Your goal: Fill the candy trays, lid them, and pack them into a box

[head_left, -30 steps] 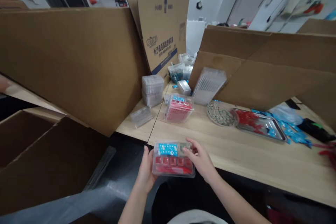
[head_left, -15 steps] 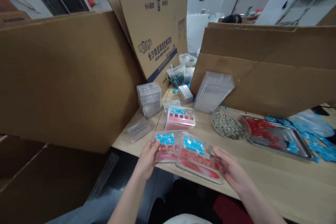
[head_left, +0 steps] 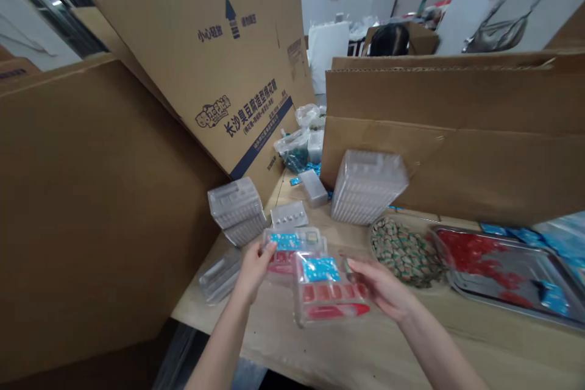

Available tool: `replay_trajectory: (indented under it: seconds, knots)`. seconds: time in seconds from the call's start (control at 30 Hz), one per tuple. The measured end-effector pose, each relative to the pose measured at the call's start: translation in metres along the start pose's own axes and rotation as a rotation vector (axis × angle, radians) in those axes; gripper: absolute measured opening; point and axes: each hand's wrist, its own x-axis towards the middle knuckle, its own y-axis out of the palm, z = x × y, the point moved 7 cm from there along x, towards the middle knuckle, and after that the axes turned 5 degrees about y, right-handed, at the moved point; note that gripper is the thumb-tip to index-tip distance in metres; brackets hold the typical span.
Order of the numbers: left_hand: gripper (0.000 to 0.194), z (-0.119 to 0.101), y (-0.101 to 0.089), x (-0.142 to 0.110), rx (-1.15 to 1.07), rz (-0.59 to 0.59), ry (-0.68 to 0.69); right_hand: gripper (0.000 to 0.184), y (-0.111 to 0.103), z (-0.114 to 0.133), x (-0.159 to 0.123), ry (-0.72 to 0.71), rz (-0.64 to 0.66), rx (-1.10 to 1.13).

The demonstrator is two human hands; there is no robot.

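My left hand (head_left: 255,269) grips the edge of a clear plastic tray (head_left: 284,254) holding blue and red pieces. My right hand (head_left: 381,288) holds a second clear plastic tray (head_left: 329,294) by its right side, with a blue patch and a row of red pieces inside. The two trays overlap slightly above the wooden table (head_left: 292,341). Closest to my left hand, a small clear tray (head_left: 289,214) lies on the tabletop, and a stack of clear trays (head_left: 237,211) stands beyond it.
Upright cardboard sheets (head_left: 105,207) wall the table's left and back. A tall clear tray stack (head_left: 368,187) stands ahead. To the right are a dish of patterned pieces (head_left: 404,253) and a metal tray (head_left: 498,274) with red pieces. Plastic bags (head_left: 295,149) lie at the back.
The single pack held in both hands a second ago is now two separate trays, one per hand. My view has tilted down and toward the table.
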Motion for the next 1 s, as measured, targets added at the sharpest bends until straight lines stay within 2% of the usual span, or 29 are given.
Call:
replay_trajectory:
  seconds: [0.13, 0.4, 0.57, 0.67, 0.77, 0.9, 1.0]
  knots:
    - [0.030, 0.002, -0.001, -0.002, 0.062, -0.004, -0.010, 0.030, 0.032, -0.008, 0.015, 0.106, 0.206, 0.035]
    - [0.030, 0.003, -0.007, -0.010, 0.114, -0.081, -0.026, 0.034, 0.049, -0.003, 0.007, 0.126, 0.272, 0.128]
    - [0.039, -0.007, 0.001, -0.014, 0.113, -0.038, -0.055, 0.040, 0.053, -0.004, 0.004, 0.118, 0.216, 0.123]
    - [0.046, -0.005, 0.001, -0.015, 0.054, 0.015, -0.151, 0.042, 0.055, -0.005, 0.003, 0.104, 0.204, 0.124]
    - [0.045, 0.001, -0.002, -0.015, 0.010, 0.064, -0.235, 0.049, 0.056, -0.009, 0.002, 0.097, 0.166, 0.133]
    - [0.041, 0.000, -0.008, -0.013, -0.072, 0.125, -0.254, 0.065, 0.049, -0.016, -0.004, 0.140, 0.032, 0.153]
    - [0.042, -0.005, -0.022, -0.013, -0.119, 0.110, -0.260, 0.060, 0.033, -0.010, -0.013, 0.140, -0.001, 0.148]
